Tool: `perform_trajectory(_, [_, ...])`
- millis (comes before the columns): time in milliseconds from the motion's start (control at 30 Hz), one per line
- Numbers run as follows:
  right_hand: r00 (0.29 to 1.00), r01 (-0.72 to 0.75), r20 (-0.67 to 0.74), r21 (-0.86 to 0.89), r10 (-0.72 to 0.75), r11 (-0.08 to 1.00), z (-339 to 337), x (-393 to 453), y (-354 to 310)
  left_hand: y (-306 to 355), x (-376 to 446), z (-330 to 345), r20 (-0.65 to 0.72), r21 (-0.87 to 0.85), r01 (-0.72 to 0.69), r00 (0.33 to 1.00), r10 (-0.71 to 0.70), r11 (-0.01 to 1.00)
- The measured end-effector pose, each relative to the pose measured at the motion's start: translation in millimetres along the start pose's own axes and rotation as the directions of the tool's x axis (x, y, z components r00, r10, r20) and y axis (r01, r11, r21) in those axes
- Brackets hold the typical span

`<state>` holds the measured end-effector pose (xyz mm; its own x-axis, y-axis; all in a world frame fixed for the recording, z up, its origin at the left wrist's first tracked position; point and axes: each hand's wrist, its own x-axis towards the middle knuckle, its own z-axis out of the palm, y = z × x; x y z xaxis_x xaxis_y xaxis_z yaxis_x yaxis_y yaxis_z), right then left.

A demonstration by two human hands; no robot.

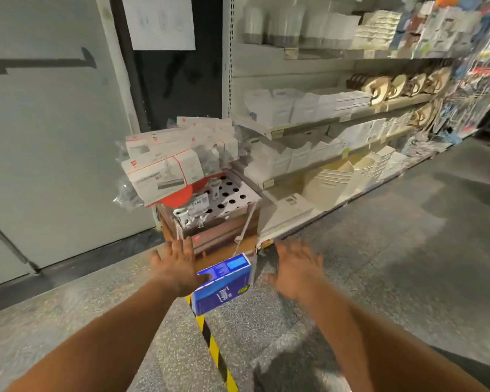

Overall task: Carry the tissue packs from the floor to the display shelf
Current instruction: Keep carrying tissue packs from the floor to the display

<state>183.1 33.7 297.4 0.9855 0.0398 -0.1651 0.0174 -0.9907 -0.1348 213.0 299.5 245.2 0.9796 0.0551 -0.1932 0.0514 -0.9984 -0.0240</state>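
Head view: both hands, left [175, 268] and right [296, 268], fingers spread, flank a blue tissue pack [222, 282] above speckled floor [379, 250].

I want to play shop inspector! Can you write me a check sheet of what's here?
Surface: speckled grey floor with yellow-black striped tape.
Job's things: one blue tissue pack, tilted, between the hands.
Clutter: brown box stack topped by packets.
Hands: left hand open at the pack's edge; right hand open, apart from it.
Cables: nothing seen.
Surroundings: display shelf with white containers; grey door.
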Motion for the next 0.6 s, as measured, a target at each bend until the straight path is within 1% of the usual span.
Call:
perform_trajectory(100, [1.0, -0.019, 0.011, -0.02, 0.019, 1.0, -7, 49, 32, 27, 40, 1, 0.036, 0.031, 0.013, 0.999, -0.014, 0.999])
perform_trajectory(167, [0.998, 0.01, 0.061, -0.018, -0.009, 1.0, 2, 76, 43, 39, 59, 8, 0.082, 0.057, 0.028, 0.996, -0.032, 0.998])
perform_trajectory(300, [0.989, 0.101, 0.106, -0.016, -0.099, 0.995, 23, 136, 49, 53, 93, 16, 0.105, 0.066, 0.072, 0.991, -0.079, 0.995])
perform_trajectory(400, [0.97, 0.211, 0.138, -0.053, -0.202, 0.976, 47, 193, 50, 62, 124, 33, 0.148, 0.025, 0.158, 0.976, -0.16, 0.987])
perform_trajectory(467, [0.953, 0.261, 0.174, -0.048, -0.249, 0.964, 61, 221, 52, 66, 135, 44, 0.185, 0.021, 0.201, 0.962, -0.202, 0.979])
perform_trajectory(600, [0.915, 0.35, 0.229, -0.047, -0.331, 0.935, 86, 307, 67, 81, 184, 75, 0.239, -0.006, 0.337, 0.915, -0.326, 0.941])
